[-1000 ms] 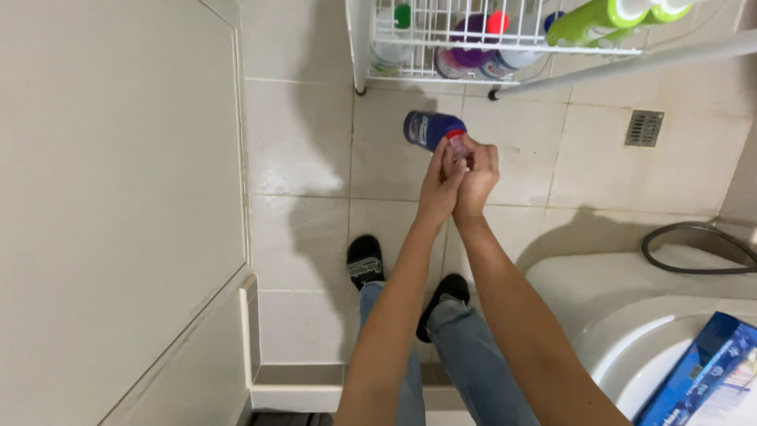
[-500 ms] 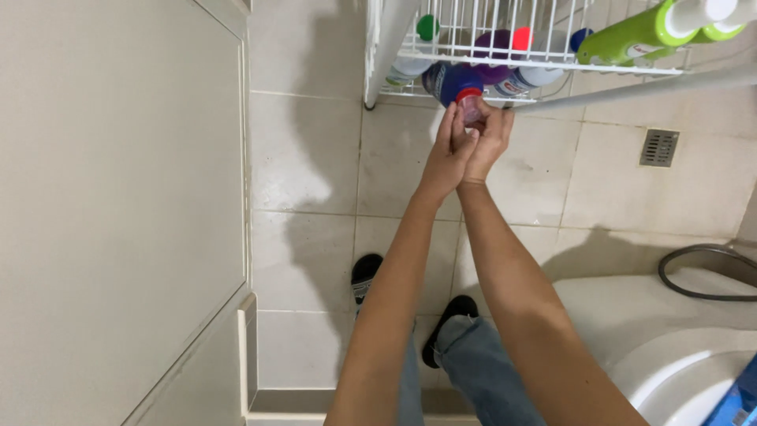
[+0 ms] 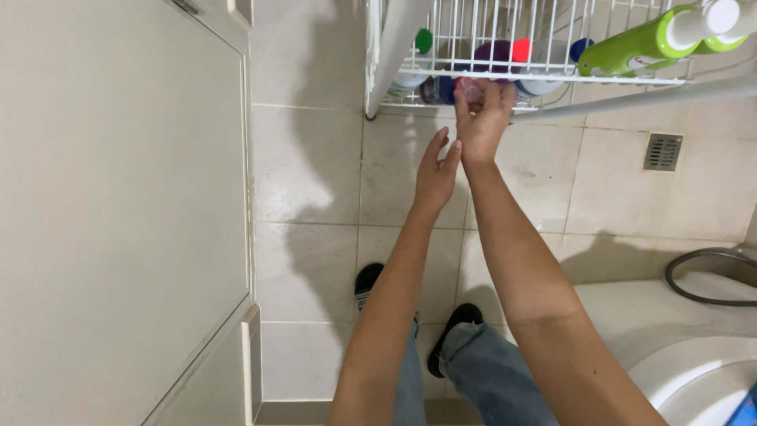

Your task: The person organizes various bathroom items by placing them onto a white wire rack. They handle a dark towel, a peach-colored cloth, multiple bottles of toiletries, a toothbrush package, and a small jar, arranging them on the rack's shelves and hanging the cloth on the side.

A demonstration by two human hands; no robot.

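From the head view, the right hand (image 3: 482, 118) grips a small blue bottle (image 3: 443, 90) by its pink cap end at the white wire rack (image 3: 544, 77), while the left hand (image 3: 436, 170) hangs open just below, touching nothing. The bottle looks light, rigid and smooth, probably slippery, so the ribbed cap or narrow neck seems the surest hold.

The floor is made of big pale square tiles (image 3: 307, 158) with thin grey lines between them. A small square metal drain grate (image 3: 662, 151) sits in the floor on the right. A tall flat cream cabinet door (image 3: 118, 221) fills the left side. At the top stands a white wire rack (image 3: 512, 47) on thin white legs. A round white washing machine top (image 3: 694, 371) shows in the bottom right corner, and a grey bendy hose (image 3: 710, 276) curls on the floor just beside it. Soft light makes dim shadows on the tiles.
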